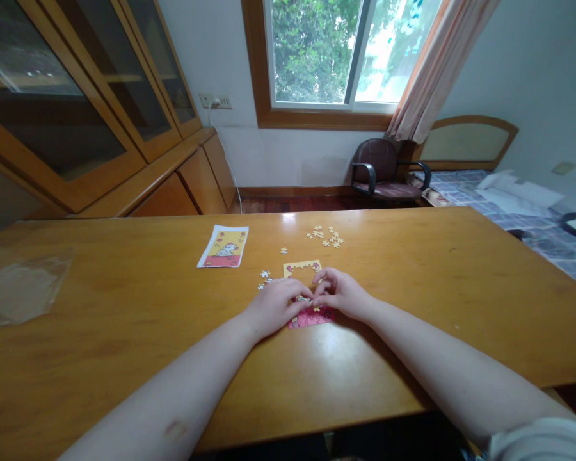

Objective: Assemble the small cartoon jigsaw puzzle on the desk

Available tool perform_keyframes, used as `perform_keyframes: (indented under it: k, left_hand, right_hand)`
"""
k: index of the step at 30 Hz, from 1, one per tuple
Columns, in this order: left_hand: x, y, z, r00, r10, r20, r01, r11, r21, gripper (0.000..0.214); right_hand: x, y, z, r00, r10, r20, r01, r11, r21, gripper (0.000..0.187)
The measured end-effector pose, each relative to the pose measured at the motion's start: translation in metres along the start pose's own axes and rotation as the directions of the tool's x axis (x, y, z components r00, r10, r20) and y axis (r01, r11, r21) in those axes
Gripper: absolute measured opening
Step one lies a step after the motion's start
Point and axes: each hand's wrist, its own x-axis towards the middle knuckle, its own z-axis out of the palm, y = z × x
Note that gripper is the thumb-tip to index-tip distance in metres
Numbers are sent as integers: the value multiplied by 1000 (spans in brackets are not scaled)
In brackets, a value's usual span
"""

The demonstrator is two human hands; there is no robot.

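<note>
A partly assembled jigsaw puzzle (312, 318) lies near the middle of the table, with a pink lower part and a yellow upper border. My left hand (281, 304) rests over its left side, fingers curled and closed toward the centre. From the right, my right hand (340, 294) meets it, thumb and fingers pinched on what looks like a small jigsaw piece, mostly hidden. The fingertips of both hands nearly touch. Just beyond my left hand are a few loose whitish pieces (265, 274). Several yellow pieces (333, 238) are scattered behind the puzzle, and a single piece (283, 251) lies apart.
A picture card (226, 248) with a white animal on yellow and red lies at the back left. A clear plastic bag (24, 288) is on the far left of the wooden table (461, 275). Beyond stand a cabinet (163, 192), an armchair (384, 169) and a bed (461, 182).
</note>
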Motion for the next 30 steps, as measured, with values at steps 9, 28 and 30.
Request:
perform_keyframes:
  k: [9, 28, 30]
  left_hand:
    - [-1, -4, -1, 994, -75, -82, 76, 997, 11, 9]
    - [-1, -2, -1, 981, -129, -144, 132, 991, 15, 11]
    - [-1, -3, -1, 981, -133, -144, 136, 991, 15, 11]
  right_hand:
    - [-5, -11, -6, 957, -280, -72, 222, 872, -436, 22]
    - [-6, -16, -6, 875, -481, 52, 387, 632, -672, 2]
    - [-6, -16, -6, 887, -461, 35, 356, 634, -687, 1]
